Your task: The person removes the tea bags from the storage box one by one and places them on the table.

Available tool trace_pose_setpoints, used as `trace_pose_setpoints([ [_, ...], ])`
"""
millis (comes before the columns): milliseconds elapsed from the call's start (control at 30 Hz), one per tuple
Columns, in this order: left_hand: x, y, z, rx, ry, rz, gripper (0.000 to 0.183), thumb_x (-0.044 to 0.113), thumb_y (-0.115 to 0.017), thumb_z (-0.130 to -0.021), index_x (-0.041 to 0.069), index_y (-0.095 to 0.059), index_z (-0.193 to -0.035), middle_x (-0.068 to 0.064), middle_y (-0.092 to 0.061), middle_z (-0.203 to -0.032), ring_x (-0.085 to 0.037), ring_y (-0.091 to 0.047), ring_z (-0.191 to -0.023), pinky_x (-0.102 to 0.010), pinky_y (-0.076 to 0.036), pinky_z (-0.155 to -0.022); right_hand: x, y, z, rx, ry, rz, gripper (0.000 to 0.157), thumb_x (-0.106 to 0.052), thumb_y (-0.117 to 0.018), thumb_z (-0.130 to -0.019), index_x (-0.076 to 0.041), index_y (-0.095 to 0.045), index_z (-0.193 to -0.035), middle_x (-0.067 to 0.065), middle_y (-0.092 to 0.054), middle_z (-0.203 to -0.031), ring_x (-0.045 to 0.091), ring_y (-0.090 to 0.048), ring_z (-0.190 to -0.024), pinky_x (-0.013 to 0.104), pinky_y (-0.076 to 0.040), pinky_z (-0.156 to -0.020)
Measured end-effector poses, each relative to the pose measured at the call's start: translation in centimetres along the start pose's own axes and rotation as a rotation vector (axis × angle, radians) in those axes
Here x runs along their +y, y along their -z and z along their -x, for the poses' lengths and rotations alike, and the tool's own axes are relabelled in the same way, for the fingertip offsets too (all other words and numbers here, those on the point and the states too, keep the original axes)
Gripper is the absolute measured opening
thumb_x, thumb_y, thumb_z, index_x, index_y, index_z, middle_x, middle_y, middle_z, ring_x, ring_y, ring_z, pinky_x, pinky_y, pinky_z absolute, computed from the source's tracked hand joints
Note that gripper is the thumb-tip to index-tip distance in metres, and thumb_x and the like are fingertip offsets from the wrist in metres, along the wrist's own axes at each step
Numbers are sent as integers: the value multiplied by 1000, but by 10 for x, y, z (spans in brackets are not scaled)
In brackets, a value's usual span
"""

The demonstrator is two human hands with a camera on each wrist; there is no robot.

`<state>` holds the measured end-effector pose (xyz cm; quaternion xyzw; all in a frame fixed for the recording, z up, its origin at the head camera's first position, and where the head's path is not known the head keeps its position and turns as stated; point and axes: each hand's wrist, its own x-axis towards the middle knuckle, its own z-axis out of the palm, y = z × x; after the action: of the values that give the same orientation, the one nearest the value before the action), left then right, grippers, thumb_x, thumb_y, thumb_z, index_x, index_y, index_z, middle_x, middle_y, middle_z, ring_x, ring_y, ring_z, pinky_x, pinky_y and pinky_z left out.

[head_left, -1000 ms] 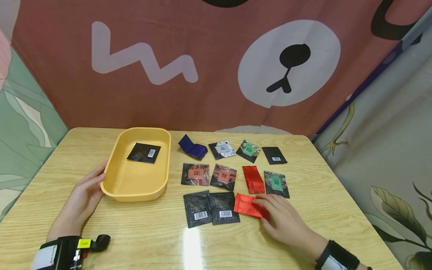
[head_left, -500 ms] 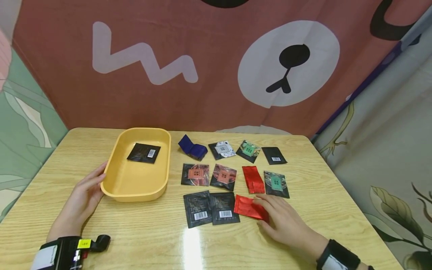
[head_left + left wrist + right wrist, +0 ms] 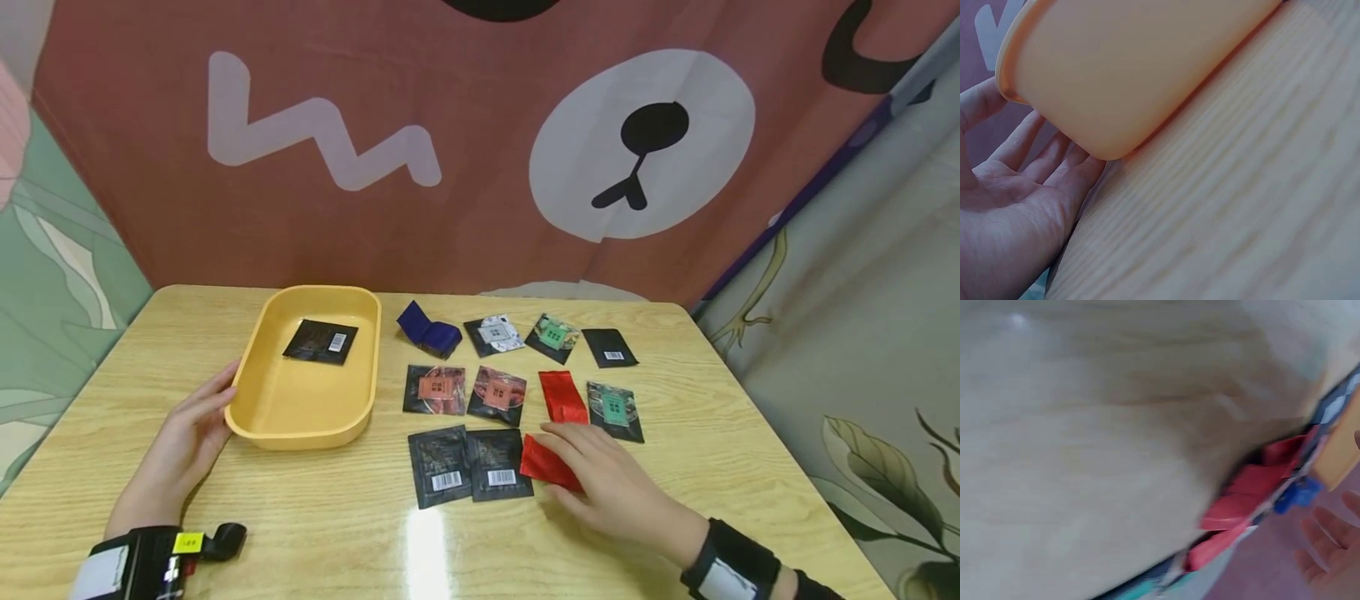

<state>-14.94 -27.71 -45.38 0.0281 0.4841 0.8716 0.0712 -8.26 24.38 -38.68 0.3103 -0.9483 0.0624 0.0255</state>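
My left hand [image 3: 187, 437] rests against the left side of a yellow tray [image 3: 318, 441]. In the left wrist view its fingers lie fairly straight along the tray's outer wall [image 3: 1129, 75], with the thumb by the rim. A black sachet [image 3: 311, 340] with a barcode lies inside. My right hand [image 3: 611, 479] reaches over a red foil packet [image 3: 546, 461], partly covering it. In the blurred right wrist view the fingers are spread loosely above the packets. A second red packet [image 3: 562, 397] lies just behind, and two black barcode sachets [image 3: 438, 462] are to the left.
Two orange-labelled sachets [image 3: 435, 388] lie in the middle row, a green-labelled sachet [image 3: 615, 410] to their right. Behind are a dark blue folded packet [image 3: 429, 330], a white-patterned sachet [image 3: 495, 332], another green-labelled sachet [image 3: 553, 335] and a black one [image 3: 610, 346].
My right hand has shifted left, from the red packet's right end to farther over it, covering more of it. The left hand and tray keep their places.
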Motion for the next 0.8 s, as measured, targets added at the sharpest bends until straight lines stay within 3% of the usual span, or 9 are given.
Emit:
trace_pose_setpoints([
  [100, 0, 1, 0, 6, 1, -4, 49, 10, -42, -106, 24, -38, -153, -3, 3, -166, 1, -54, -115, -17, -46, -95, -13, 7, -9, -21, 30, -5, 62, -41, -71, -90, -20, -50, -145, 0, -49, -145, 21, -45, -132, 45, -38, -109],
  [367, -3, 2, 0, -28, -29, -3, 43, 6, -40, -106, 26, -54, -142, -7, -4, -164, 0, -55, -115, -18, -45, -97, -44, 17, -33, -21, 142, -47, 58, -45, -64, -95, -20, -49, -146, 1, -45, -149, 19, -42, -135, 45, -37, -111],
  [633, -1, 1, 0, 26, 9, -23, 51, 10, -43, -106, 25, -35, -154, -3, 3, -166, 2, -54, -115, -16, -45, -96, -65, 12, -63, 12, 268, -68, 57, -42, -64, -96, -17, -49, -145, 3, -47, -147, 18, -41, -135, 41, -33, -113],
  [800, 0, 1, 0, 43, 22, -32, 54, 11, -44, -106, 24, -30, -156, -2, 2, -166, -5, -37, -136, -16, -45, -96, -80, 5, -82, 26, 332, -57, 56, -41, -62, -97, -16, -49, -145, 4, -46, -149, 18, -40, -137, 39, -32, -114],
])
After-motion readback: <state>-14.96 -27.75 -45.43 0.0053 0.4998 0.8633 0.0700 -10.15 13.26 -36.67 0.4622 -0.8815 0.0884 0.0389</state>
